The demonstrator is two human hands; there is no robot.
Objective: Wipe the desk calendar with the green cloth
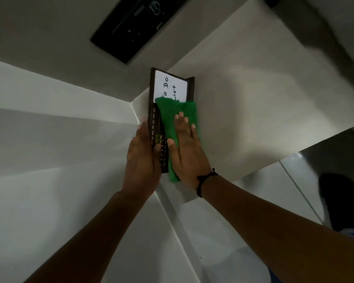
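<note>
The desk calendar (pixel 171 85) is a dark-framed board with a white "To Do List" panel and a strip of month names along one edge. It stands at the corner of a pale desk (pixel 243 103). My left hand (pixel 142 160) grips its left edge, thumb across the front. A green cloth (pixel 170 117) lies over the calendar's lower front. My right hand (pixel 185 152) presses flat on the cloth, fingers spread. The cloth and hands hide most of the lower calendar.
A black rectangular panel (pixel 135 27) hangs on the wall above. White walls (pixel 49 123) meet in a corner left of the calendar. The desk's front edge (pixel 253 172) runs to the right, with white cabinet fronts (pixel 274 190) below it. A dark shoe (pixel 339 201) shows at lower right.
</note>
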